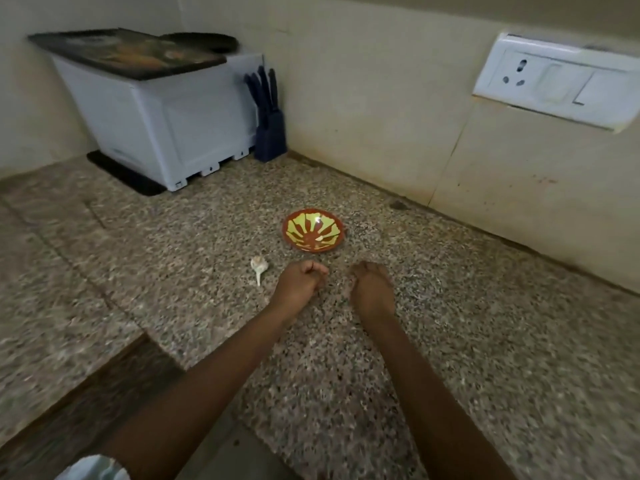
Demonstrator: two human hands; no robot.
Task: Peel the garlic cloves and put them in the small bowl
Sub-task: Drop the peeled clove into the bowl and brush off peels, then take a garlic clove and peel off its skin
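Head: garlic (259,265) (unpeeled) near bowl (341,231)

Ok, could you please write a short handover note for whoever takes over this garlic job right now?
Left hand: resting on the counter, fingers curled; I cannot tell whether its grip holds anything.
Right hand: beside it, fingers curled downward; same doubt.
Garlic bulb: lies on the counter left of the left hand, apart from it, skin on.
Small bowl: beyond the hands, towards the wall; a pale fleck inside may be glare or a clove.
Done: no peeled clove clearly visible.
Left: break off cloves, peel them, put them in the bowl.
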